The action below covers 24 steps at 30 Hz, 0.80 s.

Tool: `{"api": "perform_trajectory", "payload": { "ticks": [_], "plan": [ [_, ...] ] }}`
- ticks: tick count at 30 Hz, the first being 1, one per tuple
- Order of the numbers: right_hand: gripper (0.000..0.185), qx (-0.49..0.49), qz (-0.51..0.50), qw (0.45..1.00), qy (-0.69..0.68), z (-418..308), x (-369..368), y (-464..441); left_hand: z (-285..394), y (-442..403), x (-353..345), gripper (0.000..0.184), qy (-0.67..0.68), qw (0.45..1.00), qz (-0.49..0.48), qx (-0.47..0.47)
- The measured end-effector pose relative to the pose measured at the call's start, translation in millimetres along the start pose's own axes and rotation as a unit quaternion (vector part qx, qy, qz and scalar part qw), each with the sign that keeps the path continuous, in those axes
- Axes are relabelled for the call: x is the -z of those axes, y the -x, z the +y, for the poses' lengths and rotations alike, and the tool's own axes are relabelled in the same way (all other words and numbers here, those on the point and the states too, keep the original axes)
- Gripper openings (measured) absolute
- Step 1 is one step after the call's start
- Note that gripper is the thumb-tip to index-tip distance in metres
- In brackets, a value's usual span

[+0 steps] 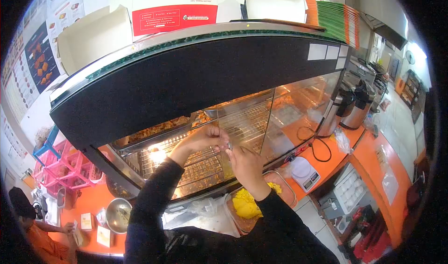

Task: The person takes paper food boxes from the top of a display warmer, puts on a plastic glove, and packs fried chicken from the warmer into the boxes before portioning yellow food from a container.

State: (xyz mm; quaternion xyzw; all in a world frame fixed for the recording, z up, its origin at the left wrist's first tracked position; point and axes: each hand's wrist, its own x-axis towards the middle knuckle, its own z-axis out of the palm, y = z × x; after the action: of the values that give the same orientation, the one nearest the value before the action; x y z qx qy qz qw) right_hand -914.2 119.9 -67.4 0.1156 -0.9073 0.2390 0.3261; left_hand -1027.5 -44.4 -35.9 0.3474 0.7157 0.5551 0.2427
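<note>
My left hand [208,139] and my right hand [246,165] meet in front of the open side of a lit food warmer [154,72]. Fingers of both are pinched together around something small and pale, perhaps thin clear plastic, too small to name. Behind them are the warmer's wire racks [198,173], strewn with crumbs. A metal tray of browned food pieces [161,132] stands inside, to the left of my hands. Below my right forearm is a clear tub [290,196] holding yellow rice [245,205].
A kitchen scale [304,173], a black cord [322,149] and steel flasks [357,105] stand to the right. At left are a steel bowl [119,215], pink baskets [70,163] and a person in orange [44,243]. Cartons [175,14] top the warmer.
</note>
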Motion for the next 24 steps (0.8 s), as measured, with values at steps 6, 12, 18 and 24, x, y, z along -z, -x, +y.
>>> {"api": "perform_trajectory", "payload": {
  "ticks": [6, 12, 18, 24],
  "plan": [
    [0.019, 0.006, -0.003, 1.0, 0.009, 1.7, -1.7, -0.8, 0.1, -1.7, 2.7, 0.015, -0.008, 0.999, -0.031, -0.03],
    [0.019, 0.017, 0.016, 1.0, -0.003, 2.1, -1.4, -1.4, -1.6, -0.9, 1.4, 0.014, -0.003, 0.998, -0.021, -0.053],
    [0.019, 0.037, 0.027, 0.999, -0.004, 5.5, -3.6, -1.7, -5.5, -0.6, 1.5, 0.011, 0.014, 0.995, -0.032, -0.088],
    [0.019, 0.035, 0.017, 0.999, 0.0, 4.9, -1.2, -2.2, 11.2, 7.2, -5.9, 0.016, -0.038, 0.999, 0.022, -0.022]
  ]
}}
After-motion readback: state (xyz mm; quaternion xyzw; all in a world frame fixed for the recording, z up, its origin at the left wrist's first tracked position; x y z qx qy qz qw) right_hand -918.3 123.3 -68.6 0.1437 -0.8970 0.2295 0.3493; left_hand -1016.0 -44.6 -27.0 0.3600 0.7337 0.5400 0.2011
